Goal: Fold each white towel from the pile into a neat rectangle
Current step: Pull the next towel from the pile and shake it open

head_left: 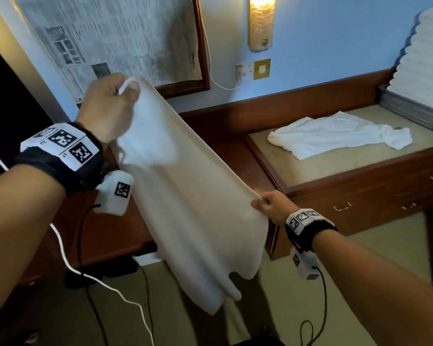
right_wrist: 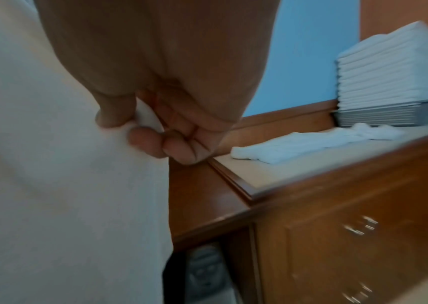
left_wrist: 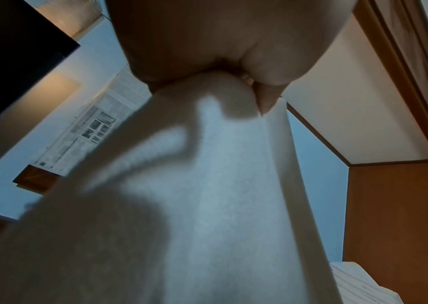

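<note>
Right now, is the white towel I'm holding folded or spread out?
Spread out, not folded: the white cloth towel hangs in the air, stretched between the left hand and the lower right hand, each pinching an edge.

A white towel [head_left: 190, 196] hangs in the air, stretched on a slant between two held points: its upper corner is high on the left, its other held edge lower on the right. Below that line the cloth drops in soft, long folds to a loose, uneven hem.

A second white towel [head_left: 335, 134] lies crumpled and roughly flat on the dresser top [head_left: 310, 176], toward the back edge, its right end bunched.

At the back right corner a stack of folded white towels [head_left: 425, 58] stands tall, with the edges aligned, on a grey tray [head_left: 408, 112].
</note>
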Action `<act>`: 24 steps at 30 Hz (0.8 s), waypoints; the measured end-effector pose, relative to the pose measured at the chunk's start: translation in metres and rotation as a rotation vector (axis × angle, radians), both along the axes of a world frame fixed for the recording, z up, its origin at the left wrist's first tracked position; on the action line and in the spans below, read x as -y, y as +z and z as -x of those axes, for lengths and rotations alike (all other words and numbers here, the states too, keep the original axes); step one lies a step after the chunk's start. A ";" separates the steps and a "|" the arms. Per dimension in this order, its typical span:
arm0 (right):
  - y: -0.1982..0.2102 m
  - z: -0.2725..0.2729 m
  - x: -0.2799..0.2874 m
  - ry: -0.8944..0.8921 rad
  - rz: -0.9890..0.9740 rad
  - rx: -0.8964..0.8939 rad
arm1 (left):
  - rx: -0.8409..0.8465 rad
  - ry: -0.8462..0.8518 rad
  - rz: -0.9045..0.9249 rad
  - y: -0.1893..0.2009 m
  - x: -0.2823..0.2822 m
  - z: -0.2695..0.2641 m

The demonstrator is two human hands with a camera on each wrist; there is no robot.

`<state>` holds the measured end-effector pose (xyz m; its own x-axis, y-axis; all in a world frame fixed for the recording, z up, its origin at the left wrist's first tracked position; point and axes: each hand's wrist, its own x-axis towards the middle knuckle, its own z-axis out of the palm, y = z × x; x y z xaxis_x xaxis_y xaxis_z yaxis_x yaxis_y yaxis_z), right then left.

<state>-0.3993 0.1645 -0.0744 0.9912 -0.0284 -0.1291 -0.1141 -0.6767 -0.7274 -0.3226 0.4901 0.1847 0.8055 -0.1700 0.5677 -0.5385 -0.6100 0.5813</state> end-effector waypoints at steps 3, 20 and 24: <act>-0.024 0.017 0.033 -0.125 0.103 -0.127 | -0.037 -0.009 0.089 0.003 -0.012 -0.003; 0.083 -0.010 -0.025 -0.170 -0.018 0.306 | -0.193 -0.224 -0.043 -0.023 0.040 0.016; 0.171 -0.020 -0.086 0.137 -0.427 0.504 | -0.231 -0.308 -0.167 -0.040 0.058 0.029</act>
<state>-0.3790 0.2509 0.0968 0.9242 0.0525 0.3783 0.3757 -0.3024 -0.8760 -0.3512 0.4326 0.1452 0.8052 -0.4976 0.3226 -0.5780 -0.5368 0.6147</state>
